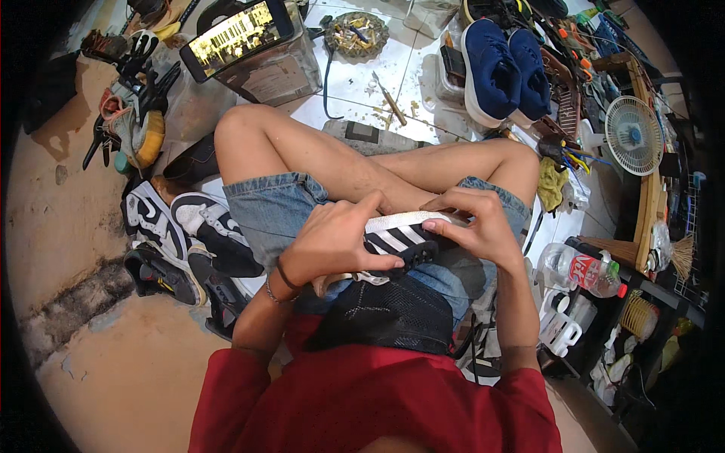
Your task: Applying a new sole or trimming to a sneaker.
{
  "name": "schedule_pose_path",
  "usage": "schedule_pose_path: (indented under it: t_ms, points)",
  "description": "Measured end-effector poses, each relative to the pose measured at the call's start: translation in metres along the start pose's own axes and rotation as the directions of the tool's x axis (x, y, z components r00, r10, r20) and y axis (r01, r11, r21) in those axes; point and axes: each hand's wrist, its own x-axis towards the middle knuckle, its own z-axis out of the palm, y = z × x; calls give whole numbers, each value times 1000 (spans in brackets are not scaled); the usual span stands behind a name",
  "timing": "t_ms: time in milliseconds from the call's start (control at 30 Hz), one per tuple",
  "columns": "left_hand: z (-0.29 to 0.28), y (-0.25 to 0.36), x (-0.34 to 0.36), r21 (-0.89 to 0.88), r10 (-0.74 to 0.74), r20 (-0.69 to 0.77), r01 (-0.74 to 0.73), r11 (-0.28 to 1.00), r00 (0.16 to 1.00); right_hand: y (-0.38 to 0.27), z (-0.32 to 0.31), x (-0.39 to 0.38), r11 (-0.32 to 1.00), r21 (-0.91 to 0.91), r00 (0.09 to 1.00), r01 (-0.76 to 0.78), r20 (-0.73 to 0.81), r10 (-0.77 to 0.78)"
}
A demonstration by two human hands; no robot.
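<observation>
Over my lap, both hands hold a black shoe with white stripes, its pale edge turned away from me. My left hand grips the left end, with the thumb pressed along the near side. At the other end, my right hand is closed round the shoe, its thumb on the pale edge and its fingers curled over the far side. Parts of the shoe are hidden behind the fingers. A black mesh piece lies across my lap just below it.
Several worn shoes lie at my left. Ahead, a phone leans on a box; a filled ashtray and a thin pointed tool are on the tiles. Blue shoes, a fan and a plastic bottle stand right.
</observation>
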Motion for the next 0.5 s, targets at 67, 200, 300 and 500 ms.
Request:
schedule_pose_path:
  t_ms: [67, 200, 300, 500]
  points:
    - [-8, -5, -2, -79, 31, 14, -29, 996, 999, 7, 6, -6, 1000, 17, 999, -20, -31, 21]
    - [-19, -24, -11, -300, 27, 75, -4, 954, 997, 20, 12, -25, 996, 66, 974, -66, -211, 78]
    - [-9, -28, -13, -459, 110, -55, -123, 880, 992, 24, 14, -37, 991, 30, 955, -127, -265, 131]
    - [-12, -27, -7, -386, 188, 0, -173, 906, 982, 37, 0, -45, 940, -287, 979, 182, -40, -201]
